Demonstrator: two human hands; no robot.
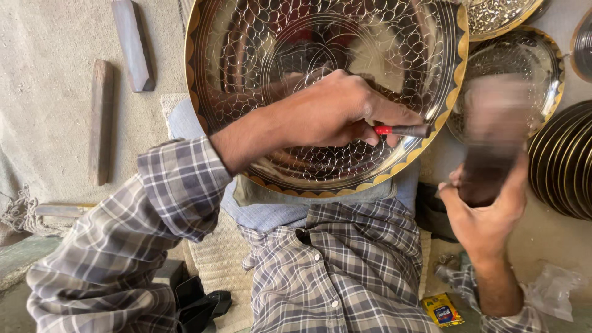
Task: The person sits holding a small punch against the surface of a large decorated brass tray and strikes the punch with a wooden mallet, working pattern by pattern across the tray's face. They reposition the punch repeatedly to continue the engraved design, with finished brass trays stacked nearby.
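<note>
Both hands grip tools at mid-frame, the right hand closed on a blurred mallet, the left hand pinching a red-banded chisel against the engraved brass tray, its scale pattern seemingly nearly complete.

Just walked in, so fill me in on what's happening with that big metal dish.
A person in a checked shirt sits with a large engraved brass plate propped on their lap. The left hand presses a red-banded punch tool against the plate's gold scalloped edge. The right hand grips a dark mallet, blurred with motion, beside it. More decorated plates lie to the right, and wooden blocks lie on the floor at left.
</note>
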